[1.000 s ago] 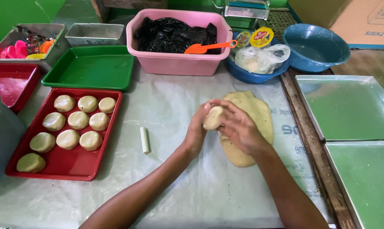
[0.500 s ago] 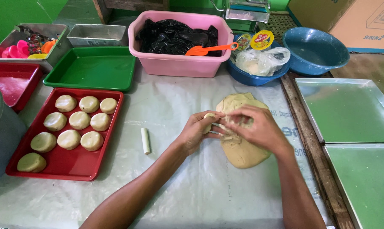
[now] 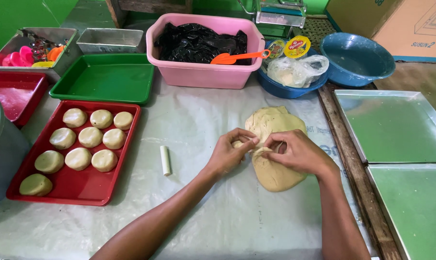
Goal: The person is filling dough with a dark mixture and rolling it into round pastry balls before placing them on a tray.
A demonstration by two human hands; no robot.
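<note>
On the pale sheet covering the table, the left hand [image 3: 229, 153] reaches in palm-down, its fingertips pinching a small bit of dough at the left edge of the dough mass [image 3: 275, 144]. Just beside it, the right hand [image 3: 297, 152] curls over the mass's middle, fingers pressed together, gripping a fold. The dough lies under and between both hands.
</note>
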